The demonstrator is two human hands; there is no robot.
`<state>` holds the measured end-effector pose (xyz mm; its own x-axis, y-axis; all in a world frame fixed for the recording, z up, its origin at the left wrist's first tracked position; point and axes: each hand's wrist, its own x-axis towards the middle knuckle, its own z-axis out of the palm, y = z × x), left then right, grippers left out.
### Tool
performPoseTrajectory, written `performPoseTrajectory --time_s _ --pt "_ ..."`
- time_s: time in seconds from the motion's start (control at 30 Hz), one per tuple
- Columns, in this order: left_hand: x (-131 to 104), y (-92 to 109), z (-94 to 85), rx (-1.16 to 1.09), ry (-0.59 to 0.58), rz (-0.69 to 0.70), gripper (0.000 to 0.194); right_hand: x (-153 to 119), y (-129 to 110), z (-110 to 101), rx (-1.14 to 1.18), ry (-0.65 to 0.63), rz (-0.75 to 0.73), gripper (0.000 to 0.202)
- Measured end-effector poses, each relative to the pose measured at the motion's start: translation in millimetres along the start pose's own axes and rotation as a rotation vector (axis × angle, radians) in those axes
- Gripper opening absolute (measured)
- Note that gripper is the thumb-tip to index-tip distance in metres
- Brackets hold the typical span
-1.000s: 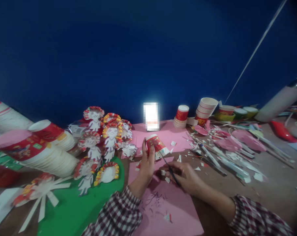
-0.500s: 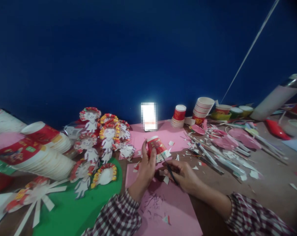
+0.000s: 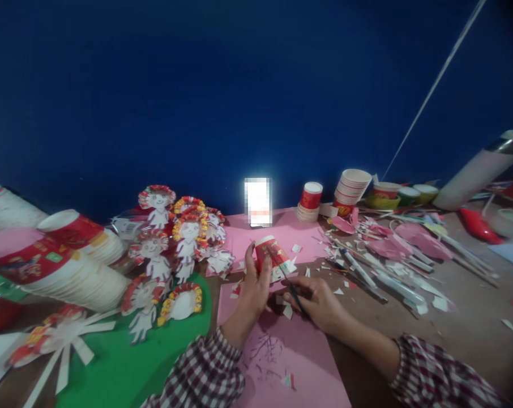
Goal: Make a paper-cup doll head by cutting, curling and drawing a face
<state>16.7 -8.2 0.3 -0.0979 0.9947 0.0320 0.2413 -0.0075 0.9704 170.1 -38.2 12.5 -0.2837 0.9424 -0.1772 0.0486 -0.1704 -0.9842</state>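
My left hand (image 3: 256, 283) is closed around a red and white paper cup (image 3: 271, 253), thumb in front and fingers behind. The cup leans to one side, its white base up and its cut open end toward my right hand. In my right hand (image 3: 318, 302) are dark-handled scissors (image 3: 296, 297), their blades reaching to the cup's printed wall. Whether the blades are parted is too small to tell. Below both hands lies a pink paper sheet (image 3: 299, 351) with dark scribbles and a few scraps.
Cut-out paper figures with red and yellow curled rims (image 3: 189, 232) stand at left, partly on a green sheet (image 3: 124, 357). Stacked paper cups (image 3: 82, 277) lean at far left; another cup stack (image 3: 352, 187) stands back right. Pens (image 3: 358, 266) and scraps cover the right side. A lit screen (image 3: 257, 201) stands behind.
The scissor blades reach a little further up over the cup's wall. Otherwise both hands keep nearly the same place, and the whole view has shifted very slightly.
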Motion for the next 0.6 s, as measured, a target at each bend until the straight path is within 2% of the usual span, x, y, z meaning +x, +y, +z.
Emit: performPoseTrajectory --time_s 0.23,0.6 --pt "-3.8 4.4 1.8 -0.028 -0.018 0.066 0.061 3.5 0.8 -0.1 0.055 0.037 -0.035 0.034" --pt "-2.3 2.9 2.6 -0.043 -0.038 0.052 0.061 3.4 -3.6 2.3 0.112 0.029 -0.003 0.042"
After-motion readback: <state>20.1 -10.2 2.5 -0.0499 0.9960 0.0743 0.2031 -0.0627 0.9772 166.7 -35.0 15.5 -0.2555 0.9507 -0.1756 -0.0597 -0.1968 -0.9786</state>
